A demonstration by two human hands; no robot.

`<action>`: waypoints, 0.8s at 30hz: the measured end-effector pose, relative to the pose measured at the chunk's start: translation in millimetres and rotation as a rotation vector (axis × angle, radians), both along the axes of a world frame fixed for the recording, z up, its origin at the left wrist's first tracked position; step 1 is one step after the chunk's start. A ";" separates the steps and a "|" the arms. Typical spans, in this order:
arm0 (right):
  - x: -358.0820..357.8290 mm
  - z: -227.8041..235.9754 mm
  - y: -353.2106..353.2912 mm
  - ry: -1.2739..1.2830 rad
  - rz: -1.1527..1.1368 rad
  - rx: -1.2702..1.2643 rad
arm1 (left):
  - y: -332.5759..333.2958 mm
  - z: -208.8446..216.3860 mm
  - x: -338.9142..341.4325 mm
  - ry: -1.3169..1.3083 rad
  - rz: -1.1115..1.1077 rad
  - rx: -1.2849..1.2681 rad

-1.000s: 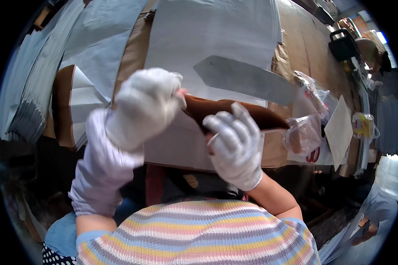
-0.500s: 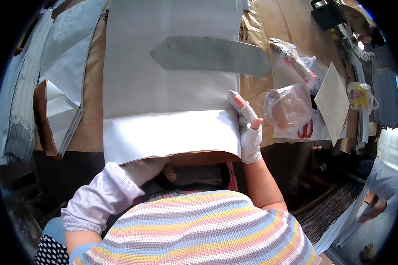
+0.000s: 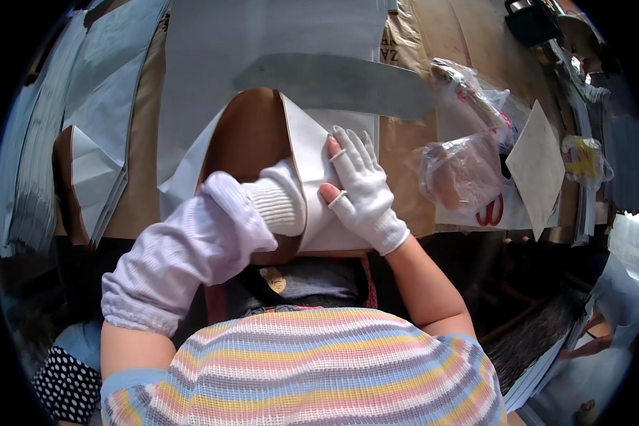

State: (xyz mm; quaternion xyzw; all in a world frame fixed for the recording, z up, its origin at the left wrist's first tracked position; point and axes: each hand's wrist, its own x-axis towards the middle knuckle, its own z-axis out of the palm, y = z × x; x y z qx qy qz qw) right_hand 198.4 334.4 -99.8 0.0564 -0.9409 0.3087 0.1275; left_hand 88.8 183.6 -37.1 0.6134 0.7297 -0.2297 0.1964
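A large paper sack (image 3: 312, 131), white outside and brown inside, lies on a stack of similar white sheets before me. Its near end stands spread into a brown-lined opening. My left hand (image 3: 280, 202), in a white knit glove with a loose lilac sleeve behind it, reaches into that opening; its fingers are hidden. Flat on the sack's white right-hand fold rests my right hand (image 3: 362, 186), fingers stretched out, with bare thumb and index tips showing from the glove. Beyond the opening, a grey strip (image 3: 348, 85) lies across the sheets.
Left stand a folded brown-and-white sack (image 3: 99, 174) and stacked sheets (image 3: 32, 149). Right are clear plastic bags (image 3: 468, 170), red scissor-like handles (image 3: 490, 211), a diamond-shaped card (image 3: 538, 167) and a yellow item in plastic (image 3: 582, 157). Another person (image 3: 610, 305) is at lower right.
The sack's near end, a flat flap before, is now raised and spread open. My left hand has moved forward into it. My right hand has moved left from the edge onto the fold.
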 end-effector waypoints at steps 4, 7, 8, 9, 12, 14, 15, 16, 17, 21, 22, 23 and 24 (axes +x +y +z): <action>-1.0 -1.0 -7.7 0.018 -0.062 0.191 | -11.8 6.9 -25.9 0.136 0.173 -0.142; -6.0 0.3 -18.6 -0.018 -0.091 0.273 | -23.6 -14.8 -50.1 0.221 0.415 0.112; -8.2 -1.5 -22.1 0.004 -0.102 0.273 | -25.5 -33.1 -51.9 0.219 0.492 0.135; -8.5 -3.0 -22.1 0.003 -0.106 0.294 | -23.8 -32.4 -47.2 0.239 0.480 0.177; -11.4 -5.2 -25.5 0.038 -0.099 0.317 | -27.8 -25.3 -44.8 0.151 0.500 0.145; -6.7 -2.5 -17.7 -0.009 -0.092 0.325 | -19.1 26.2 -52.9 -0.071 0.472 -0.034; -4.6 1.1 -15.0 -0.028 -0.091 0.316 | -31.6 66.1 -54.6 -0.333 0.643 0.013; -1.1 6.5 -13.5 -0.053 -0.069 0.322 | -73.4 72.4 -54.6 -0.484 0.508 0.519; 1.3 7.5 -13.0 -0.076 -0.048 0.345 | -104.4 65.3 -70.7 -0.892 0.340 0.930; -39.7 5.7 -38.4 -0.024 -0.031 0.341 | -209.9 -25.2 -58.5 -0.961 0.903 1.458; -56.9 7.9 -43.4 -0.005 -0.009 0.335 | -219.0 -33.2 -54.2 -0.940 0.988 1.375; -64.3 9.6 -45.2 0.014 0.025 0.318 | -226.4 -39.0 -43.5 -0.940 0.960 1.212; -69.1 11.9 -44.7 0.030 0.059 0.305 | -230.2 -45.1 -41.1 -1.017 0.958 1.237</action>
